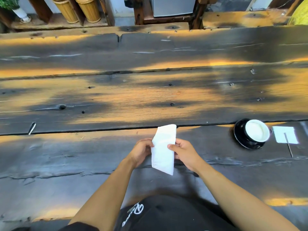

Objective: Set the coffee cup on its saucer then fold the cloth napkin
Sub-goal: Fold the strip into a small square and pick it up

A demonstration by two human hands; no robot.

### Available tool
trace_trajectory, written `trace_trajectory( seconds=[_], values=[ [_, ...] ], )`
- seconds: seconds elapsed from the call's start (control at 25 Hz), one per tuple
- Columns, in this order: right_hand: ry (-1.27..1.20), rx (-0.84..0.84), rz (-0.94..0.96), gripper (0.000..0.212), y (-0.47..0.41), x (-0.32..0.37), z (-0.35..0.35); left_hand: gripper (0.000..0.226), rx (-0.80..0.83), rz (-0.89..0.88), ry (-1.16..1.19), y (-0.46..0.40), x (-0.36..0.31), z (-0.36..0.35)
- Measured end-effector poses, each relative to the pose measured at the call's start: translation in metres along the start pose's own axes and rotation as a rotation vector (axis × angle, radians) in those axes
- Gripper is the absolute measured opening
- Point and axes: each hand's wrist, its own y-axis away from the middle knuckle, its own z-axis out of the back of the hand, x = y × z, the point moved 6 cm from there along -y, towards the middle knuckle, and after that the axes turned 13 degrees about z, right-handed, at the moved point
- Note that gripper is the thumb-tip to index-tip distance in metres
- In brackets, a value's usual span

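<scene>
A white cloth napkin point(163, 148), folded into a long narrow strip, is held between both hands over the near part of the wooden table point(150, 97). My left hand point(141, 150) pinches its left edge and my right hand point(184, 151) grips its right edge with the thumb on top. Far to the right, a black coffee cup point(256, 133) with a white inside sits on a black saucer point(238, 132). Both hands are well apart from the cup.
A white paper square point(285, 135) with a thin dark stick point(288, 145) across it lies right of the saucer. Bamboo tubes point(76, 9) and a plant pot point(21, 15) stand beyond the table's far edge. A small pale stick point(32, 128) lies at the left.
</scene>
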Motion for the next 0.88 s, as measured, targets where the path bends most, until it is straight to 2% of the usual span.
trace_trajectory(
  seconds=[0.08, 0.28, 0.36, 0.52, 0.68, 0.88],
  values=[
    [-0.074, -0.006, -0.022, 0.023, 0.002, -0.005, 0.006, 0.018, 0.042, 0.097, 0.05, -0.004, 0.009, -0.004],
    [-0.096, -0.017, -0.082, 0.024, 0.006, -0.016, 0.018, 0.019, 0.117, 0.216, 0.092, -0.009, 0.028, -0.01],
    [-0.03, 0.004, -0.112, 0.023, 0.004, -0.017, 0.018, 0.023, 0.133, 0.232, 0.118, -0.01, 0.032, -0.011],
    [0.155, 0.065, -0.142, 0.022, -0.002, -0.011, 0.016, 0.015, 0.121, 0.205, 0.094, -0.012, 0.037, -0.01],
    [0.192, 0.107, -0.14, 0.029, -0.003, -0.004, 0.013, 0.028, 0.07, 0.192, 0.126, -0.011, 0.037, -0.009],
    [-0.024, 0.081, -0.146, 0.036, -0.005, -0.008, 0.015, 0.039, 0.089, 0.175, 0.259, -0.008, 0.03, -0.008]
  ],
)
